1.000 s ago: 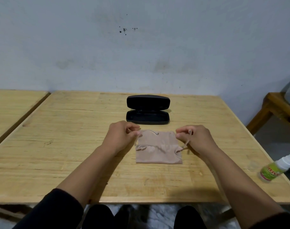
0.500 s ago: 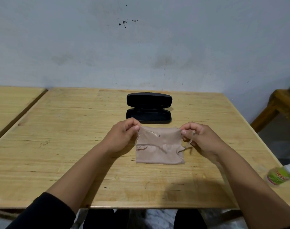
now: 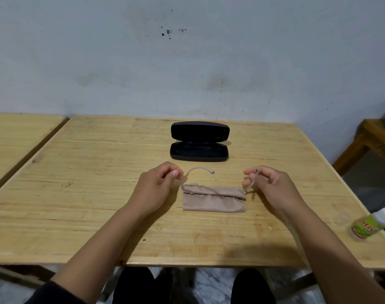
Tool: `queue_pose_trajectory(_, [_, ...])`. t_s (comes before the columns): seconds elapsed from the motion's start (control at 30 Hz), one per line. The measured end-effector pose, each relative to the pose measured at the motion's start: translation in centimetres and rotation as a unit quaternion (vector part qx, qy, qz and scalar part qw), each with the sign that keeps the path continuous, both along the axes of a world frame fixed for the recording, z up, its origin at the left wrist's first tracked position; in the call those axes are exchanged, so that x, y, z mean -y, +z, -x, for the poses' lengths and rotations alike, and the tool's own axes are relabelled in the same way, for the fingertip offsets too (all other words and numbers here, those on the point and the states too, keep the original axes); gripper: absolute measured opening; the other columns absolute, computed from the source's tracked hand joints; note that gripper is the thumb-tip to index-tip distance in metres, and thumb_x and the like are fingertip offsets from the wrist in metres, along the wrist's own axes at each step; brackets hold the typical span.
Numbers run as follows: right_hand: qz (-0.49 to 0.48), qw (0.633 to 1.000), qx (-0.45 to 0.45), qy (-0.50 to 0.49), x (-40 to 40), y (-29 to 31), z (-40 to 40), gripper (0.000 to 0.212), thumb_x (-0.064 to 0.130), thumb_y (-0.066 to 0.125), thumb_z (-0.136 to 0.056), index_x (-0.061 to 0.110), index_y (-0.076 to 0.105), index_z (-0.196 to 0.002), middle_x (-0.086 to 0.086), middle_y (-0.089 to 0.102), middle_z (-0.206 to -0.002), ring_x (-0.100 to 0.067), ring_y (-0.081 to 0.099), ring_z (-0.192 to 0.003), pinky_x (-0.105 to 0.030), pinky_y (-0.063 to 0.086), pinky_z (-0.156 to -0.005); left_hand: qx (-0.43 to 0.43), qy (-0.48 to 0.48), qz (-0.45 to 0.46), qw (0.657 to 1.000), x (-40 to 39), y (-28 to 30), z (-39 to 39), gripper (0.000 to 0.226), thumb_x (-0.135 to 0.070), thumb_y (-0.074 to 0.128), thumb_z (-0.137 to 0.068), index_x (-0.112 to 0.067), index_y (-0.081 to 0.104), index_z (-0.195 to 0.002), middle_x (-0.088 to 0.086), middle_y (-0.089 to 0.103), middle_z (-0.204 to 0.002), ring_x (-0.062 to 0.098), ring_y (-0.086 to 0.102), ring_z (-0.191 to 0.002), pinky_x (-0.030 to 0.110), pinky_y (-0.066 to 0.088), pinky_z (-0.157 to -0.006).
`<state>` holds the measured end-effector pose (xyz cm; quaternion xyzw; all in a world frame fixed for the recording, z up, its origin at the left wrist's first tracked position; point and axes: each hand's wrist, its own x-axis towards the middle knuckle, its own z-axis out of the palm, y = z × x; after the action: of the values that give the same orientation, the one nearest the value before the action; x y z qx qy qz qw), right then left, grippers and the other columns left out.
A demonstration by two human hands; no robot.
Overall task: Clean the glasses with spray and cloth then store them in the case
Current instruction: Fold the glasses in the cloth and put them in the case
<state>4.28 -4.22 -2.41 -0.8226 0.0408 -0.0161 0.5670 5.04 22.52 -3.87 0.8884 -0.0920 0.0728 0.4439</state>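
On a wooden table [image 3: 77, 194] before an open black case [image 3: 199, 141], left hand [image 3: 156, 189] and right hand [image 3: 272, 185] each pinched an arm of clear glasses [image 3: 199, 170] wrapped in a beige cloth [image 3: 213, 199].

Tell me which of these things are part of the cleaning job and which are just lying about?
Part of the job:
glasses, clear-framed, held by left hand and right hand
cloth
open black case
spray bottle

Just there:
second table
wooden stool

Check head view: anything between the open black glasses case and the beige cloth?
Only a clear glasses temple arching above bare wooden table, between case and cloth.
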Motion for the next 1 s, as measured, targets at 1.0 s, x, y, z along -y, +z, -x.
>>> queue_pose_trajectory(1.0, [0.225,0.962,0.150,-0.048,-3.3,-0.8,4.9,0.008,0.016,0.066,-0.082,0.020,0.072,-0.086,0.006,0.062,-0.067,-0.003,0.055,-0.066,-0.003,0.035,-0.059,0.131,0.053,-0.144,0.979,3.5,0.0,4.4,0.012,-0.032,0.059,-0.086,-0.025,0.067,-0.091,-0.008,0.063,-0.077,0.007,0.048,-0.074,0.020,0.036,-0.068])
